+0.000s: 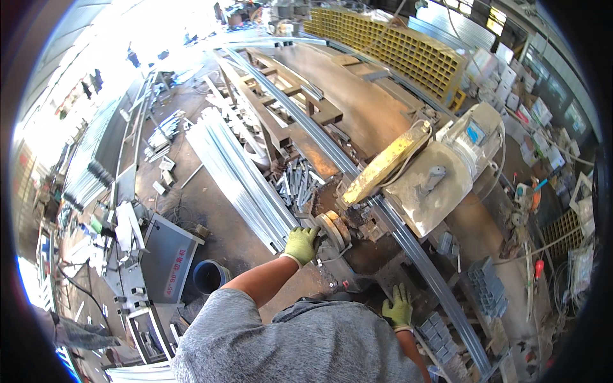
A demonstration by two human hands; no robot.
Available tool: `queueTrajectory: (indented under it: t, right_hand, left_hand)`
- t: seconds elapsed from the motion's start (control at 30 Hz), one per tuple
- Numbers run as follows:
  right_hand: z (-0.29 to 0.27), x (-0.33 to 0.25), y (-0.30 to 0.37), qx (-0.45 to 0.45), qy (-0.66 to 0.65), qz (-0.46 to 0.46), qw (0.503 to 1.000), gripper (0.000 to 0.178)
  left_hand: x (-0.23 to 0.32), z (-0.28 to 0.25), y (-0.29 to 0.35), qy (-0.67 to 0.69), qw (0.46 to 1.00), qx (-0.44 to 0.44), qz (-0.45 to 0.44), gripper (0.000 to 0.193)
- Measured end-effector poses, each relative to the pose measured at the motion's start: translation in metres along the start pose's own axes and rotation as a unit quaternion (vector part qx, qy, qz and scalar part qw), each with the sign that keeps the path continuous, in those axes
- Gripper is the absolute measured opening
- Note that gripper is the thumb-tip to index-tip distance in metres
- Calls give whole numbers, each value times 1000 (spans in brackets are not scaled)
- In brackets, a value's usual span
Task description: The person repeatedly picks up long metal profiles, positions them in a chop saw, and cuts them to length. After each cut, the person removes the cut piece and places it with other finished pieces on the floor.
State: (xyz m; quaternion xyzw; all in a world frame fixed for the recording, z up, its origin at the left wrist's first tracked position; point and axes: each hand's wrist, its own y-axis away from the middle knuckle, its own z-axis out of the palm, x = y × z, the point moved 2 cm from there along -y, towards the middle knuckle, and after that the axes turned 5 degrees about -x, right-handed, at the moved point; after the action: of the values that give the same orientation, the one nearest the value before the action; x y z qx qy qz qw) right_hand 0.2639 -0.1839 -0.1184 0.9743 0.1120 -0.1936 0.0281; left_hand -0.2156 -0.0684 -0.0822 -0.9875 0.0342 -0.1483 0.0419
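Observation:
My left hand (301,246), in a yellow-green glove, is closed at the edge of a round handwheel (334,230) with a rusty-yellow rim. Its fingertips are partly hidden against the wheel. Low on the right, my gloved right hand (399,308) has its fingers stretched out and nothing in them. It hovers or rests beside the machine's bed; contact cannot be made out. Grey metal profiles (424,265) run lengthwise through a cut-off saw, beneath its worn yellow blade guard (386,164). The saw's big dusty motor (476,131) sits to the right.
Long silvery profiles (239,179) lie left of the saw, beside a heap of short offcuts (299,184). A dark bucket (209,277) and a grey machine cabinet (167,258) stand at left. Stacked cut pieces (487,287) sit at right; yellow square tubes (389,48) are piled behind.

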Motion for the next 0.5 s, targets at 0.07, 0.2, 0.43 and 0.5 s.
queueTrajectory:
  t: [0.07, 0.2, 0.43, 0.5]
  right_hand:
    - [-2, 5, 0, -24, -15, 21, 999, 74]
    - [-5, 11, 2, -1, 5, -9, 1000, 69]
    - [-1, 23, 0, 18, -8, -46, 999, 69]
    - [-4, 26, 1, 26, 0, -67, 997, 69]
  left_hand:
    - [11, -1, 3, -9, 999, -7, -39, 46]
    - [28, 3, 7, 4, 995, 48, -90, 42]
    - [28, 15, 10, 7, 990, 125, -70, 35]
    - [27, 16, 11, 20, 986, 151, -61, 32]
